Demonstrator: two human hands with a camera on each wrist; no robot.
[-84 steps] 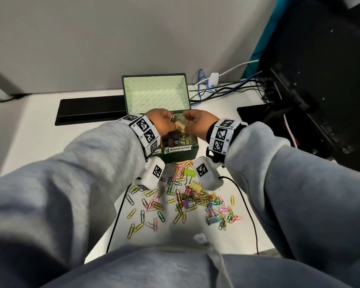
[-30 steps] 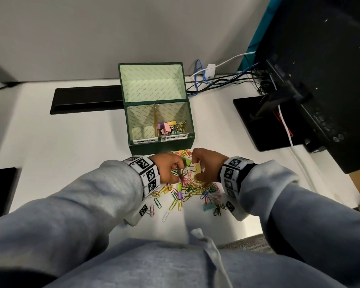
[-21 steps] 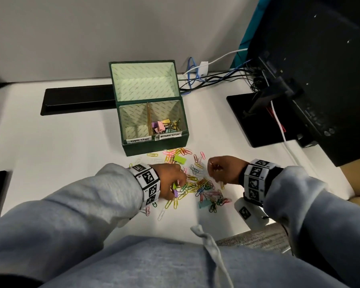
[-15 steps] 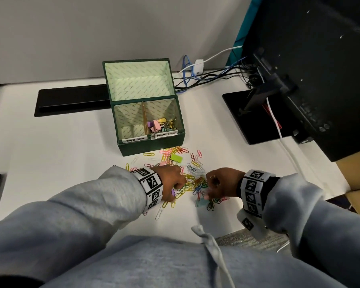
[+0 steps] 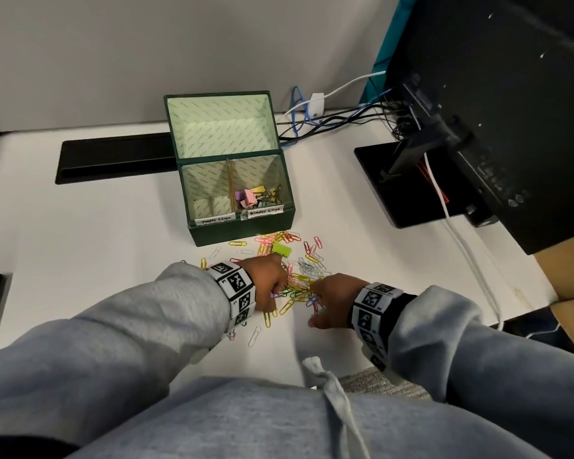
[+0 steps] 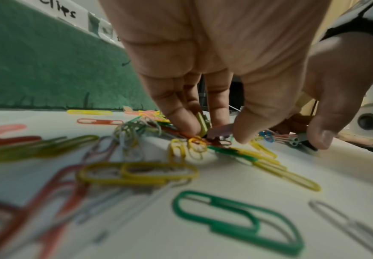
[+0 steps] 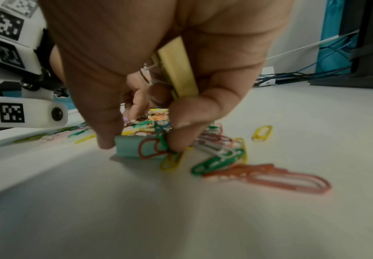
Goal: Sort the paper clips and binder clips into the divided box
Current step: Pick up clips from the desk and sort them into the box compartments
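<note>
The green divided box (image 5: pixel 209 231) stands open; its right compartment holds several binder clips (image 5: pixel 254 197), and the left one looks bare. In front of the box lies a pile of coloured paper clips (image 5: pixel 300 281). My left hand (image 5: pixel 272 283) reaches into the pile, thumb and fingers (image 6: pixel 176 113) pinching a lilac binder clip (image 6: pixel 220 130). My right hand (image 5: pixel 332 299) keeps a yellow binder clip (image 7: pixel 178 70) tucked under curled fingers. Its thumb and forefinger pinch a teal binder clip (image 7: pixel 129 147) that lies on the table. A green binder clip (image 5: pixel 281 249) lies loose near the box.
A black monitor (image 5: pixel 497 111) on its stand (image 5: pixel 408 187) fills the right side, with cables (image 5: pixel 328 119) behind the box. A black strip (image 5: pixel 113 157) lies at the back left. The white desk edge runs just under my wrists.
Both hands came down from the box to the pile. My right hand then moved nearer the desk edge and closed on the teal binder clip; the left stayed in the pile.
</note>
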